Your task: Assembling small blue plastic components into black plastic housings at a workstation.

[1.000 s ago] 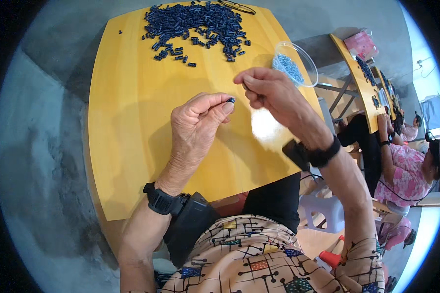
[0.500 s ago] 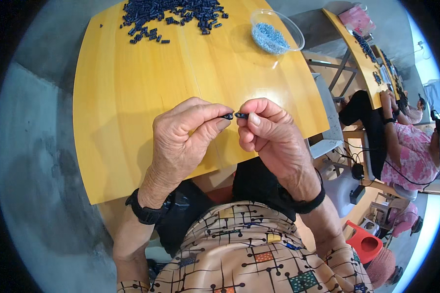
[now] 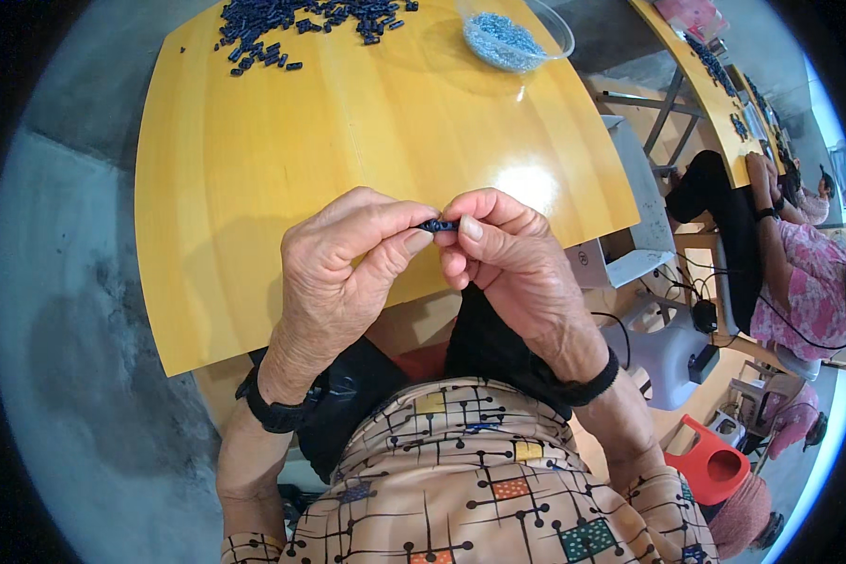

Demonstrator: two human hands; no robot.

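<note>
Both my hands meet over the near edge of the yellow table. My left hand and my right hand pinch one small dark blue plastic part between thumbs and forefingers, fingertips touching. A pile of several more dark blue parts lies at the table's far edge. A clear bowl of small light blue pieces stands at the far right. Each wrist wears a black band.
To the right stands another yellow table with dark parts, where other people sit working. A white stool and a red plastic object stand on the floor at my right. Grey concrete floor lies to the left.
My right hand came back from beside the bowl to meet my left hand. Both hands have drawn toward the table's near edge and now pinch the dark part together.
</note>
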